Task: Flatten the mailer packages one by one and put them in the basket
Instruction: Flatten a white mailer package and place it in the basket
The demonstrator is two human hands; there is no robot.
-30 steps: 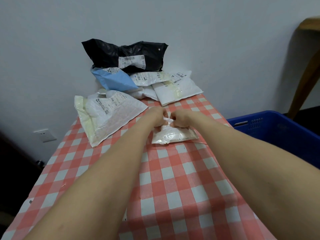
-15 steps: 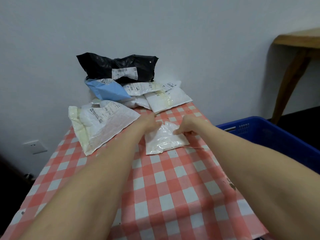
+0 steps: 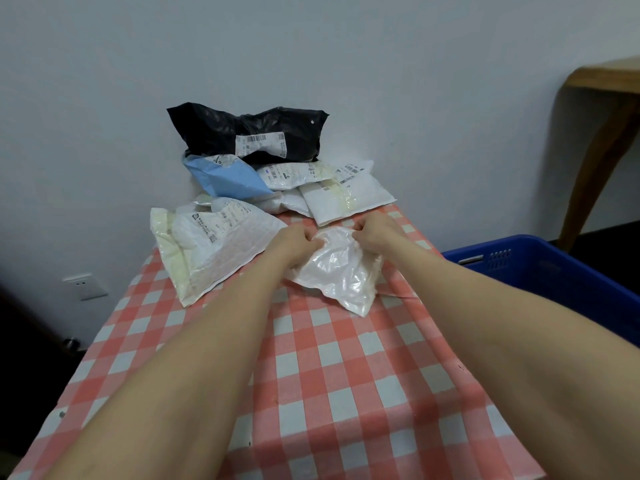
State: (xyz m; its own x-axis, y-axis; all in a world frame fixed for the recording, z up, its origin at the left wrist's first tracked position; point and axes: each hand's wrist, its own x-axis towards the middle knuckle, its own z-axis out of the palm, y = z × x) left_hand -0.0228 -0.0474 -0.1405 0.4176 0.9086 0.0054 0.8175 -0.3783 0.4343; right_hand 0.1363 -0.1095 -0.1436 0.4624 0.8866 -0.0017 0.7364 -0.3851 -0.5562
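White mailer (image 3: 341,271) on the checked table (image 3: 346,375), long axis slanting away; left hand (image 3: 294,244) and right hand (image 3: 375,230) both pinch its far edge. Blue basket (image 3: 540,271) lies rightward, nearer right hand.

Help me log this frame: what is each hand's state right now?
Left hand: closed, gripping the small white mailer.
Right hand: closed, gripping the same mailer.
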